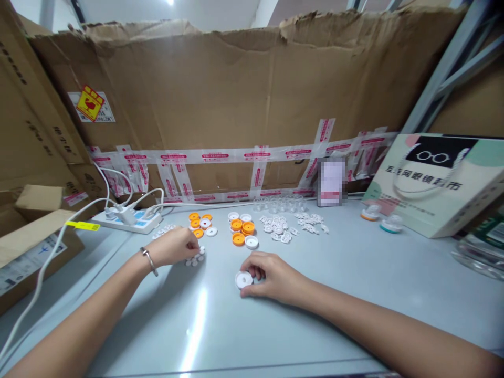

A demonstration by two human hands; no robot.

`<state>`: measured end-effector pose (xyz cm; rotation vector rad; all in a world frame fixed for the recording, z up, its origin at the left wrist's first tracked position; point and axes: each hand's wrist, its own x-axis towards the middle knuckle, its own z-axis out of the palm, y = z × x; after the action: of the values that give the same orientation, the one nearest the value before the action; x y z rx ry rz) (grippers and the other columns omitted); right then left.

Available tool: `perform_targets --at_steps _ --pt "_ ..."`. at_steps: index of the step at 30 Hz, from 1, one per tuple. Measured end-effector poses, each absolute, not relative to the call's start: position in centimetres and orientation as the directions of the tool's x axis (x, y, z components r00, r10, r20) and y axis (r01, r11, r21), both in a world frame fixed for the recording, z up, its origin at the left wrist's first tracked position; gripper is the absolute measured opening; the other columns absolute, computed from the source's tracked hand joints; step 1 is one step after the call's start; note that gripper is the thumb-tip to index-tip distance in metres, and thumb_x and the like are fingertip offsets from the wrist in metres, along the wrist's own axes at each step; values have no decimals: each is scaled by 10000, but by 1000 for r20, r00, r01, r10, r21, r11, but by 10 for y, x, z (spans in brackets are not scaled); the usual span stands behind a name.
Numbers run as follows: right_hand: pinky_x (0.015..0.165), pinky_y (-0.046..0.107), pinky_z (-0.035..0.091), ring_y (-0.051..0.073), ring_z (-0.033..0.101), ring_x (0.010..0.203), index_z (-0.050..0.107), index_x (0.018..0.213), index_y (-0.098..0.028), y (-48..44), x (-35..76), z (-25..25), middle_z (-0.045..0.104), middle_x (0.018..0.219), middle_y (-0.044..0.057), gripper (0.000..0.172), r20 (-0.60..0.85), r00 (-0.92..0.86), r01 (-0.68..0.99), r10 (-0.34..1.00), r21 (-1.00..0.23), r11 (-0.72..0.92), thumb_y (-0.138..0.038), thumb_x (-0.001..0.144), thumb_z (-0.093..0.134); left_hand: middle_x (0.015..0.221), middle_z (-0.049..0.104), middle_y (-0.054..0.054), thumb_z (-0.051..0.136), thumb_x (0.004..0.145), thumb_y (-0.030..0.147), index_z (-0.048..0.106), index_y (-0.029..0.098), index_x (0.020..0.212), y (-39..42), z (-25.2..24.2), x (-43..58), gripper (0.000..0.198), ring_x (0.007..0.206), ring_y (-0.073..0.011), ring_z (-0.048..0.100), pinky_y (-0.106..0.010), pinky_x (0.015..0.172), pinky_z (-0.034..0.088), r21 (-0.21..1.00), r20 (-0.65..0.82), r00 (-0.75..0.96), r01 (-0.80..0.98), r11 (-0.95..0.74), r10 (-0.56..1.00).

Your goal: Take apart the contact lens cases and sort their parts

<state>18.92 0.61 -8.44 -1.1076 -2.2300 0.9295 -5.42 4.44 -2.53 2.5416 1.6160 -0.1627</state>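
Observation:
My right hand (265,275) grips a round white cap (243,280) by its edge, with the dished side facing up, near the middle of the table. Further left, my left hand (179,247) reaches down to a small cluster of white round pieces (193,260), its fingers pressed together; whatever they hold is hidden. Behind my hands lie orange caps (238,239) and white caps (251,242) in a group, with orange and white rings (197,233) to their left. A pile of small white parts (276,226) sits to the right of the caps.
Clear domes (283,203) line the back by a cardboard box (252,105). A power strip (136,220) with white cables is at the left, beside an open carton (35,252). At the right are two finished-looking domed pieces (391,224), a gift bag (429,184) and a plastic bottle (482,244).

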Motion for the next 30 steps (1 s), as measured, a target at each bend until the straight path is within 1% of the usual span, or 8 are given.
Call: perform_targets --at_steps 3,5,8,10,15,19,23,30 --pt "562 208 359 110 469 628 635 796 -159 6 189 -84 502 700 -21 292 112 -558 498 822 -747 440 -290 575 773 609 658 -26 489 774 203 669 164 633 40 -22 -50 232 575 -146 568 -219 560 359 67 -100 440 898 -436 892" --pt "557 205 350 105 461 620 627 798 -155 7 189 -84 496 692 -27 292 106 -556 500 824 -749 434 -278 578 773 691 673 -29 501 798 217 673 166 706 33 -22 -42 201 643 -150 584 -226 616 388 147 10 498 857 -494 867" --pt "540 198 333 96 447 598 613 786 -158 8 187 -84 476 664 -44 287 99 -552 497 828 -759 421 -275 578 774 797 663 -22 518 831 230 653 172 827 18 -32 -18 147 736 -131 589 -215 695 418 315 162 663 667 -675 731" --pt "529 193 319 92 433 586 599 738 -161 9 186 -84 458 639 -55 286 102 -546 499 831 -758 421 -285 560 785 828 651 -19 526 839 210 645 179 855 10 -44 -2 125 771 -125 586 -211 702 425 339 190 756 548 -765 626" --pt "522 190 303 89 417 583 541 621 -162 10 183 -86 435 612 -67 327 102 -522 540 847 -729 421 -259 484 821 861 648 -17 543 817 115 640 181 888 4 -66 17 137 784 -142 583 -246 699 413 171 186 806 537 -826 562" --pt "510 188 296 85 412 570 529 595 -164 9 181 -85 429 599 -71 330 91 -514 545 853 -732 408 -239 469 824 791 637 -8 566 825 177 631 176 816 6 -68 15 66 704 -143 561 -258 643 383 34 171 815 556 -830 553" --pt "500 189 293 82 403 555 528 591 -162 8 181 -83 430 590 -73 309 65 -500 544 864 -752 372 -200 479 814 762 615 -11 556 840 214 590 163 755 4 -70 15 105 685 -147 526 -270 602 330 -134 209 837 536 -833 505" --pt "498 189 290 80 400 547 518 584 -160 7 181 -83 425 581 -75 298 74 -497 536 865 -757 373 -183 495 800 724 587 -17 492 872 201 543 149 712 8 -73 11 176 649 -139 483 -282 591 300 -286 273 896 423 -860 350"
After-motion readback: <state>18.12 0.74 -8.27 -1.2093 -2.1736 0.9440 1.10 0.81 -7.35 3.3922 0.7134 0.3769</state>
